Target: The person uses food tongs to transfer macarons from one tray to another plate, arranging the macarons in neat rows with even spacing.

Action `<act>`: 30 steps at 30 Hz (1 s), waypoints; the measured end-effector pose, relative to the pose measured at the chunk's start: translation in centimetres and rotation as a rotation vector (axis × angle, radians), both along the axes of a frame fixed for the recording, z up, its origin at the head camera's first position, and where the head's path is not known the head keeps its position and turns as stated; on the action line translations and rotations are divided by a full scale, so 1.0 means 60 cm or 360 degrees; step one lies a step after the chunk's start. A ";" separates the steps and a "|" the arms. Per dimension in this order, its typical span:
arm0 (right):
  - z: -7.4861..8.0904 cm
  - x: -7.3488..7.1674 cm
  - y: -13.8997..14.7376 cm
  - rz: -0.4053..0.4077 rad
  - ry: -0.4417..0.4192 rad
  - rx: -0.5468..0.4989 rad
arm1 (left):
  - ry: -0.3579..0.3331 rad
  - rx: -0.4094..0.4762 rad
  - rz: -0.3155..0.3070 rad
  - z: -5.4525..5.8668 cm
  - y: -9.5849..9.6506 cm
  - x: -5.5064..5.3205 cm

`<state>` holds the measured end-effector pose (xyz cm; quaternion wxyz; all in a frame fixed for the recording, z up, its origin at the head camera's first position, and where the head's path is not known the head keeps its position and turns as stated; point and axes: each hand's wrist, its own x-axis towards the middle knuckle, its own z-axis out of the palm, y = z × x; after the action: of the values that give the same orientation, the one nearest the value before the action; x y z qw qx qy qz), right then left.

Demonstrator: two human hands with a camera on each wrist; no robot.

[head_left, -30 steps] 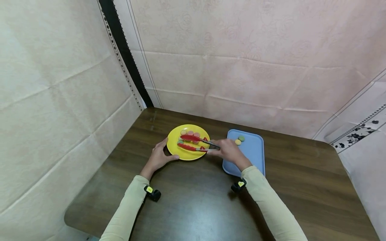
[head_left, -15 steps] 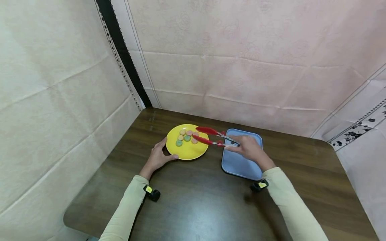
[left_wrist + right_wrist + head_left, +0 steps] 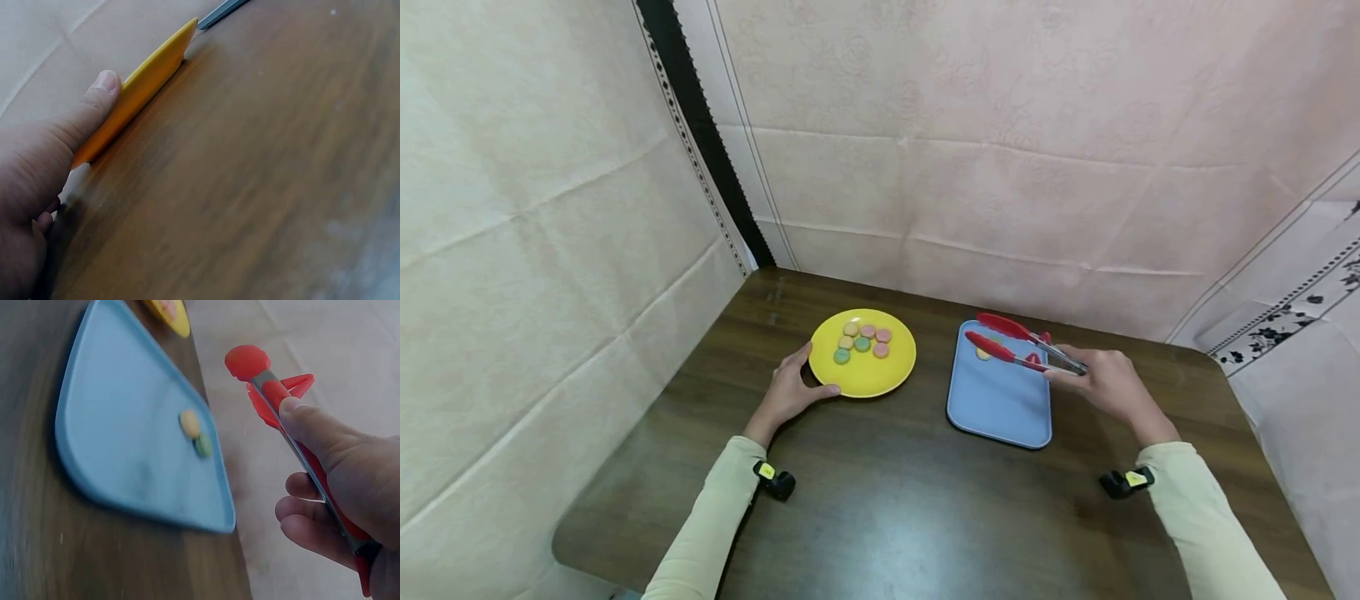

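Observation:
The yellow plate (image 3: pixel 872 379) has several macarons on it: yellow (image 3: pixel 851 329), pink (image 3: pixel 881 351) and green (image 3: pixel 842 356). My left hand (image 3: pixel 788 392) holds the plate's left edge, thumb along the near rim; the left wrist view shows the thumb on that rim. Red-tipped metal tongs (image 3: pixel 1002 326) are in my right hand (image 3: pixel 1108 383), their arms spread apart over the blue tray (image 3: pixel 1000 408). I see nothing between the tips. A yellow macaron (image 3: pixel 189 424) and a green macaron (image 3: pixel 203 445) lie side by side in the tray, partly covered by the tongs in the head view.
Plate and tray stand apart on a brown wooden table (image 3: pixel 880 467), towards its back edge. Pale cloth walls (image 3: pixel 962 208) rise behind and to the left. A small black camera is strapped to each wrist.
My right hand has carried the tongs rightward, from over the plate to over the tray. That uncovers the plate's macarons. The left hand stays at the plate.

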<state>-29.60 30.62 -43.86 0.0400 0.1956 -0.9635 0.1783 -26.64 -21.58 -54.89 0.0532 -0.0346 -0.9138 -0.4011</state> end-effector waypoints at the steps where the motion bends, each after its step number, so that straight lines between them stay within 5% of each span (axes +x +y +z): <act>1: -0.003 0.001 0.007 -0.0004 0.0001 0.0004 | 0.0000 0.0001 0.0001 0.000 -0.001 0.000; 14: -0.045 0.003 0.038 -0.0076 -0.0070 -0.0017 | -0.0011 -0.0011 -0.0003 -0.003 -0.002 0.000; 30: -0.062 -0.009 0.067 -0.0112 -0.0107 0.0019 | -0.0009 -0.0003 -0.0003 -0.002 0.000 0.000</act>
<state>-30.14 34.62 -47.58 0.0126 0.1559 -0.9716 0.1776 -26.67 -21.60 -55.03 0.0502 -0.0342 -0.9144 -0.4003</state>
